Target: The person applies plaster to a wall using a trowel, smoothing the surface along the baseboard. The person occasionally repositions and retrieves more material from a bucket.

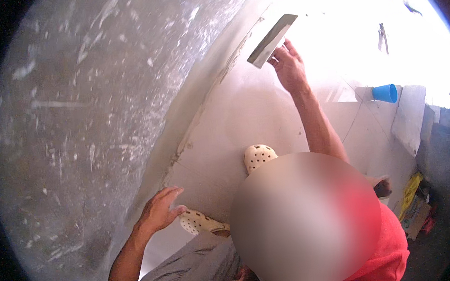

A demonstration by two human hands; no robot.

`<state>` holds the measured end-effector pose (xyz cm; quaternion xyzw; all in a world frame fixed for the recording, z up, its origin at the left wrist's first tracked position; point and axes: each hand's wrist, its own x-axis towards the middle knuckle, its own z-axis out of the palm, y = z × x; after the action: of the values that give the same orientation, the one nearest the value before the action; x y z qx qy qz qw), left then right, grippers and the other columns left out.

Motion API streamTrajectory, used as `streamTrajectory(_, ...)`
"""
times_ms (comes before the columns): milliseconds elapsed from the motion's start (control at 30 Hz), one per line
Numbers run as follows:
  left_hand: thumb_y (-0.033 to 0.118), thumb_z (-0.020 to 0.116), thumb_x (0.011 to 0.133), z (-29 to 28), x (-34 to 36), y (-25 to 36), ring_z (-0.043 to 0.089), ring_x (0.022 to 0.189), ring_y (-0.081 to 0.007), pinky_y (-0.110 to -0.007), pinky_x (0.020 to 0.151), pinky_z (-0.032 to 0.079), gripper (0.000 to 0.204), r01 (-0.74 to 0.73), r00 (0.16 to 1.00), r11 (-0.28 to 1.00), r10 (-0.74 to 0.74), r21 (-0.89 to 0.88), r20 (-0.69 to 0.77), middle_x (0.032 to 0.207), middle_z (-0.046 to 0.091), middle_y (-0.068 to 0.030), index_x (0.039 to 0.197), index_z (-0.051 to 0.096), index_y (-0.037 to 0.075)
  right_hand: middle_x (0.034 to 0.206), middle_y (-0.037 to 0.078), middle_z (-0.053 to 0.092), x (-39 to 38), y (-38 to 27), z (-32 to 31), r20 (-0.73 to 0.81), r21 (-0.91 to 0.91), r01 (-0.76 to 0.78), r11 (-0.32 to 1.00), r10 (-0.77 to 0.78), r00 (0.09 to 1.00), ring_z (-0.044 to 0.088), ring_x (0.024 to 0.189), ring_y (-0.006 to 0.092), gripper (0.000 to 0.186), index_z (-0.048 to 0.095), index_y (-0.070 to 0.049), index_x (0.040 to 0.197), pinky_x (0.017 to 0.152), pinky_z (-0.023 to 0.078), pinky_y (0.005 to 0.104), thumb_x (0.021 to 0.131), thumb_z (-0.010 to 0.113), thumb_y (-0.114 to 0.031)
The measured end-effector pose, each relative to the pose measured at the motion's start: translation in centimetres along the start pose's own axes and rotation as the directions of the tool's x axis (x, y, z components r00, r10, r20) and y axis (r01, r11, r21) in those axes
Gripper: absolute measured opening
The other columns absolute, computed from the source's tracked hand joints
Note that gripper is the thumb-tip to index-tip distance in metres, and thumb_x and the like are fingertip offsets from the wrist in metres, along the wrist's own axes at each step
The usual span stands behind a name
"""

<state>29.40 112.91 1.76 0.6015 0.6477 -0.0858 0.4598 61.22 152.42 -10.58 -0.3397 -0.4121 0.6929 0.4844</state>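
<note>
My right hand (289, 69) is closed on a wide, flat trowel (275, 38) at the far end of my reach. Its long metal blade is tilted, above the floor beside the foot of the wall; the handle is mostly hidden by my fingers. Nearer my body on the left, my left hand (162, 208) is open and holds nothing, thumb apart from the fingers. It hovers close to the lower wall and beside a cream perforated clog (203, 221) on my foot. A rough strip of plaster (195, 122) runs along the joint of wall and floor.
A grey wall (84, 113) with white smears rises on the left. On the tiled floor (224, 125), a blue cup (385, 93) lies at the right, next to a pale slab (410, 121). Behind it are a yellow bag (411, 196) and a carton (418, 217). Glare washes out the far right.
</note>
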Motion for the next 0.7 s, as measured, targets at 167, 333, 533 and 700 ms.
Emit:
streamTrajectory(167, 0.029, 0.075, 0.094, -1.7, 5.4, 4.1, 0.055, 0.134, -0.0361, -0.044, 0.114, 0.044, 0.058, -0.151, 0.988, 0.988, 0.152, -0.023, 0.028, 0.145, 0.057, -0.0190, 0.144, 0.056, 0.006, 0.123, 0.017, 0.063, 7.0, -1.3, -3.5, -0.075, -0.400, 0.052, 0.915, -0.089, 0.993, 0.062, 0.111, 0.0232, 0.032, 0.051, 0.002, 0.132, 0.101, 0.050, 0.0421, 0.107, 0.050, -0.017)
streamTrajectory(333, 0.021, 0.076, 0.091, -1.2, 15.6, 9.3, 0.041, 0.145, -0.0393, -0.048, 0.118, 0.040, 0.062, -0.285, 0.955, 0.945, 0.295, 0.162, -0.042, 0.160, 0.039, -0.0196, 0.146, 0.053, 0.006, 0.122, 0.016, 0.061, 13.0, -0.4, -5.4, -0.031, -0.334, 0.094, 0.938, -0.110, 0.993, 0.059, 0.105, 0.0205, 0.031, 0.052, 0.003, 0.128, 0.097, 0.051, 0.0384, 0.110, 0.047, -0.021)
streamTrajectory(533, 0.019, 0.082, 0.084, -2.0, 28.3, 14.9, 0.022, 0.155, -0.0436, -0.052, 0.126, 0.027, 0.084, -0.308, 0.876, 0.904, 0.391, 0.295, -0.284, 0.168, 0.022, -0.0224, 0.156, 0.040, 0.008, 0.112, 0.013, 0.059, 16.1, 0.8, -4.6, -0.206, 0.044, -0.017, 0.999, 0.025, 0.978, 0.059, 0.102, 0.0219, 0.026, 0.057, 0.002, 0.121, 0.095, 0.052, 0.0392, 0.108, 0.054, -0.020)
streamTrajectory(700, 0.027, 0.090, 0.075, -2.2, 32.0, 16.5, 0.019, 0.156, -0.0444, -0.053, 0.126, 0.025, 0.102, -0.247, 0.883, 0.918, 0.345, 0.311, -0.317, 0.168, 0.022, -0.0224, 0.159, 0.035, 0.011, 0.103, 0.010, 0.057, 15.9, 1.0, -3.5, -0.255, -0.064, -0.002, 0.998, -0.014, 0.967, 0.060, 0.093, 0.0210, 0.021, 0.062, 0.000, 0.112, 0.088, 0.056, 0.0381, 0.104, 0.062, -0.020)
